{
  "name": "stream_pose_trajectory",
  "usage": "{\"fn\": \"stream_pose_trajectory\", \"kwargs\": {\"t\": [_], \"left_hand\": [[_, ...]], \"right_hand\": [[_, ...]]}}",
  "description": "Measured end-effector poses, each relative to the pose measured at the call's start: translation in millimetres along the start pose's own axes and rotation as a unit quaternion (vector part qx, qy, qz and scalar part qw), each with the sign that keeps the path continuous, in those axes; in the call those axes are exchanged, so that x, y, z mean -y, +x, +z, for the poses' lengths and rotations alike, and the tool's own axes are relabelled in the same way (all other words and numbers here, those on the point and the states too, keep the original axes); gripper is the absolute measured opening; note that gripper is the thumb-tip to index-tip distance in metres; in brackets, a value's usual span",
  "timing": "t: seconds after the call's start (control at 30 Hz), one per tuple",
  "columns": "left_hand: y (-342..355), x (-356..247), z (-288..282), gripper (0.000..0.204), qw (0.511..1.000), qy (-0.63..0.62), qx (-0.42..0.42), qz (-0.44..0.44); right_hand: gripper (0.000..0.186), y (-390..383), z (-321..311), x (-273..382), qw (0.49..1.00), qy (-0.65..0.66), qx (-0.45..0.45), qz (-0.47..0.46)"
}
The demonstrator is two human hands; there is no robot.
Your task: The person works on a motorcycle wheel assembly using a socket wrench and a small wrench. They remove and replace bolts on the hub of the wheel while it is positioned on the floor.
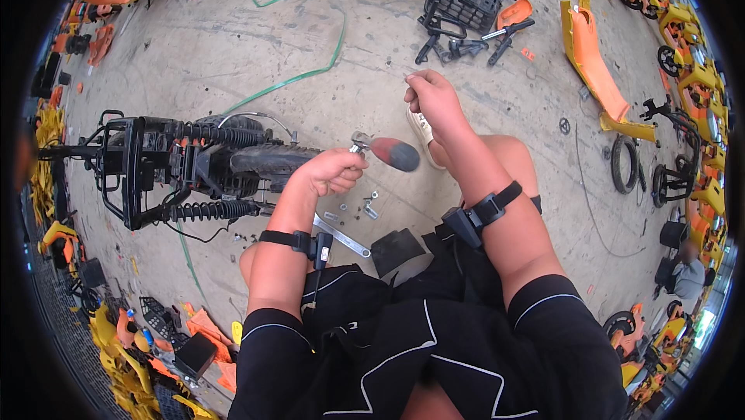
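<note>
Red-handled tool (390, 152) gripped in left hand (335, 171); right hand (429, 97) fisted above.

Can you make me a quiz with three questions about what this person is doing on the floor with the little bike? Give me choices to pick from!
1. Where does the flat metal wrench lie?
A. On the concrete floor by the person's knee
B. On top of the black basket
C. In the right hand

2. What colour is the strap that curls over the floor?
A. Red
B. Green
C. Blue

3. How is the left hand?
A. Flat and open on the floor
B. Closed around a tool with a red and grey handle
C. Resting on the tyre

Answers:
1 A, the wrench rests on the floor below the left hand.
2 B, it is a thin green band.
3 B, its fingers wrap the tool's metal end; the right hand is a raised fist.
</note>
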State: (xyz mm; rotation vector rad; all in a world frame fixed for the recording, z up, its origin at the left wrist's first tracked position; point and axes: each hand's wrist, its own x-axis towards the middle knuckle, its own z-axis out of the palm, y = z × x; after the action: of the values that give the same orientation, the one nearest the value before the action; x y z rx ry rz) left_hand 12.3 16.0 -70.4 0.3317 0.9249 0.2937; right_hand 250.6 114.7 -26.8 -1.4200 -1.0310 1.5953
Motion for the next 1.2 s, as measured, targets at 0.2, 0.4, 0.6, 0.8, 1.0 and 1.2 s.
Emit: {"fn": "stream_pose_trajectory", "kwargs": {"t": [0.2, 0.4, 0.6, 0.8, 1.0, 1.2], "left_hand": [[12, 22, 21, 0.02, 0.999, 0.012, 0.044, 0.025], [8, 21, 43, 0.029, 0.993, 0.022, 0.111, -0.028], [5, 20, 41, 0.024, 0.992, 0.119, 0.037, -0.032], [-5, 17, 65, 0.013, 0.948, 0.316, -0.044, 0.016], [-59, -16, 50, 0.025, 0.736, 0.514, -0.334, 0.286], [-43, -7, 0, 0.026, 0.806, 0.415, -0.375, 0.191]], "right_hand": [[0.028, -5, 1, 0, 0.999, -0.036, 0.016, 0.008], [0.029, -8, 2, -3, 0.998, -0.046, 0.032, 0.008], [0.029, -11, 0, -5, 0.998, -0.052, 0.03, 0.012], [0.029, -7, -5, -3, 0.999, -0.029, 0.012, 0.009], [0.027, -11, -10, 2, 0.999, -0.036, 0.005, -0.002], [0.027, -11, -7, 1, 1.0, -0.026, 0.016, 0.002]]}}
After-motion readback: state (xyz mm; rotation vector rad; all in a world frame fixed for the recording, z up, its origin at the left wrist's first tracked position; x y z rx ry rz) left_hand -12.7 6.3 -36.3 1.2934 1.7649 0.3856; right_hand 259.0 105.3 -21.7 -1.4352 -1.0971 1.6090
